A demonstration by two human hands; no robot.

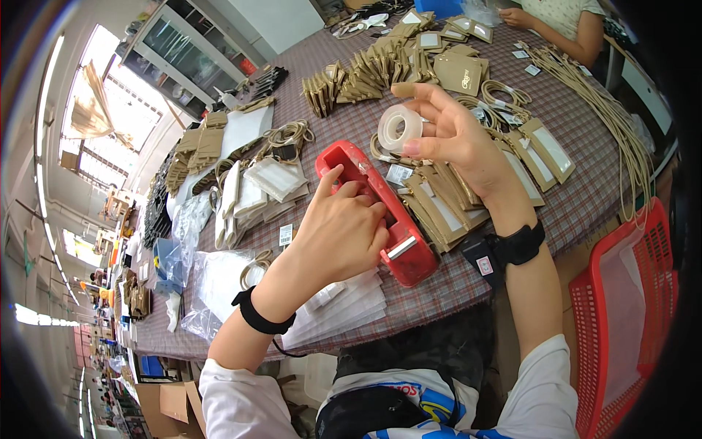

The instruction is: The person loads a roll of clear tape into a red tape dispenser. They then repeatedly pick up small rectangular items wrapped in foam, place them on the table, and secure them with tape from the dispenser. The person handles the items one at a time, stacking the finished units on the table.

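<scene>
A red tape dispenser (415, 272) lies slanted across the checked tablecloth in front of me. My left hand (338, 228) grips it from the left, with some fingers inside its hollow and the index finger at its far end. Just beyond it, my right hand (457, 139) holds a roll of clear tape (399, 129) between thumb and fingers, raised above the table. A tan cover sits on one fingertip of that hand. Under the right forearm lie tan pouches (439, 201) with clear windows, and a small white label (398, 174) is beside the dispenser.
Rows of tan pouches (358, 77) stand at the back. Tan cords (607, 124) trail along the right edge, near another person's arm (578, 45). Wrapped white packs (274, 179) and plastic bags (212, 282) lie left. A red basket (585, 307) stands at right.
</scene>
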